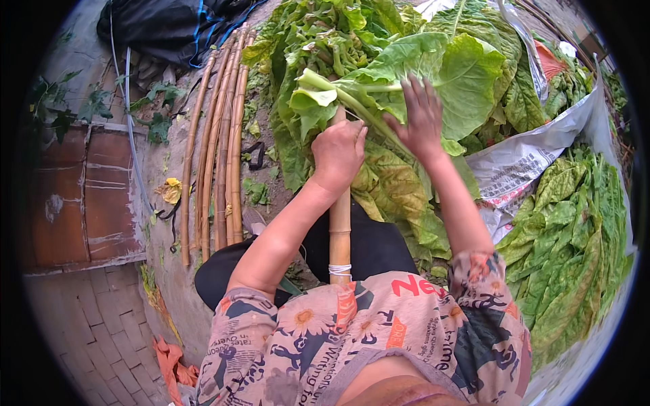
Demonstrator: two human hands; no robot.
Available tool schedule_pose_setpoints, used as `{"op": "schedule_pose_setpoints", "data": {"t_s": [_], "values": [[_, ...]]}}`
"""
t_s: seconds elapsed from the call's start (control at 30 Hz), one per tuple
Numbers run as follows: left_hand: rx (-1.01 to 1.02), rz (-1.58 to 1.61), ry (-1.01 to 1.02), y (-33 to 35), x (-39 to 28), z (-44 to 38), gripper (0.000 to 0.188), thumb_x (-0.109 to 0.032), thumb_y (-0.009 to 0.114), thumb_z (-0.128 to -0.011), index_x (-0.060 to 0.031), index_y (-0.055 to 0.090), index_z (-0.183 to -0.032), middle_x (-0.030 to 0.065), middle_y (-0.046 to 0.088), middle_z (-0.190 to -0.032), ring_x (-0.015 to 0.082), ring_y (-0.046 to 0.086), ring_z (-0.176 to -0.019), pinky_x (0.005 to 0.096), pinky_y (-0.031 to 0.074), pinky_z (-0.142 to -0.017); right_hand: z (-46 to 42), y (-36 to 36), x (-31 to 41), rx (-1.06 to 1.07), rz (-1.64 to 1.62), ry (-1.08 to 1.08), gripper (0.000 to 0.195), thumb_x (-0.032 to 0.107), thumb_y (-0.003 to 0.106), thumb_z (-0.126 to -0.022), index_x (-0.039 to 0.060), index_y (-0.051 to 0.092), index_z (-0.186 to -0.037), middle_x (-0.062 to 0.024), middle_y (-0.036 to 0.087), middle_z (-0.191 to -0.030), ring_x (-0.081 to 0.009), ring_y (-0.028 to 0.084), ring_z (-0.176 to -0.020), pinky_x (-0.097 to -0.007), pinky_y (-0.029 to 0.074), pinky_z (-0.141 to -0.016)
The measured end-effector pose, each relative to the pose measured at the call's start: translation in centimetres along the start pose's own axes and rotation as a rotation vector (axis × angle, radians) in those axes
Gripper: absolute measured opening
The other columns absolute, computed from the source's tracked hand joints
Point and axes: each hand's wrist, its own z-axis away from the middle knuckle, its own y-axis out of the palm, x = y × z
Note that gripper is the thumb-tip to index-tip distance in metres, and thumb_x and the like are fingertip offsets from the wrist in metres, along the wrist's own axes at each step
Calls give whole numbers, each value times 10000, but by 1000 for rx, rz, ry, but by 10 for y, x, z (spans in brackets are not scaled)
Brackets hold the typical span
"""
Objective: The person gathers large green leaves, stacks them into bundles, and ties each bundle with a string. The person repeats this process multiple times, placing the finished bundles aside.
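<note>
A bamboo pole (340, 218) runs from my chest away from me, with white string wound round its near end. My left hand (339, 152) is closed at the pole, and a bit of white string shows by its fingers; its exact grip is partly hidden. Just beyond it, large green leaves with thick pale stalks (358, 104) lie across the pole. My right hand (419, 119) rests with spread fingers on a broad green leaf (469, 86), beside the stalks. More leaves (304, 56) are bunched along the far part of the pole, and yellowing leaves (401, 188) hang to its right.
Several bamboo poles (236, 137) lie on the ground at the left. Behind them is a black plastic sheet (157, 30). Piled leaves (569, 243) and a white printed woven sheet (528, 157) are at the right. A rusty brown panel (84, 198) lies far left, near an orange cloth (172, 365).
</note>
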Motion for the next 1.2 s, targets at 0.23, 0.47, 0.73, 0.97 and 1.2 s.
{"op": "schedule_pose_setpoints", "data": {"t_s": [0.23, 0.47, 0.73, 0.97, 1.2], "values": [[37, -278, 152, 8, 1, 1, 134, -145, 527, -850, -91, 647, -824, 124, 588, -689, 318, 599, -636, 406, 474, -553, 34, 34, 33, 652, -295, 503, 546, 508, 545, -826, 26, 552, -1081, -228, 571, -1064, -384, 554, -973, -467, 437, -834], [233, -655, 141, 21, -30, -1, 151, -177, 535, -850, -64, 635, -854, 136, 628, -741, 326, 647, -659, 446, 524, -583, 49, 48, -30, 616, -566, 480, 741, 522, 544, -844, -21, 384, -1322, -232, 405, -1356, -331, 405, -1253, -376, 321, -1052], [353, 61, 307, 20, -75, 62, 127, -113, 550, -849, -19, 614, -793, 173, 579, -722, 361, 580, -675, 434, 467, -601, 123, -258, -288, 23, 755, 550, 464, 333, 626, -757, 42, 561, -1112, -166, 596, -1106, -314, 575, -998, -404, 463, -862], [503, -30, 284, 39, -77, 49, 154, -107, 502, -831, -17, 593, -746, 198, 598, -742, 390, 597, -697, 468, 484, -626, 241, -418, -356, 695, 1251, 1027, 417, 384, 494, -889, 73, 567, -1156, -194, 533, -1214, -330, 597, -1010, -481, 491, -775], [398, 110, 220, 25, -58, 66, 164, -124, 532, -847, -1, 641, -844, 200, 596, -751, 379, 576, -741, 461, 449, -663, 224, -290, -192, 675, 733, 539, 203, 173, 585, -706, 76, 571, -884, -154, 592, -829, -338, 598, -731, -454, 480, -619]]}}
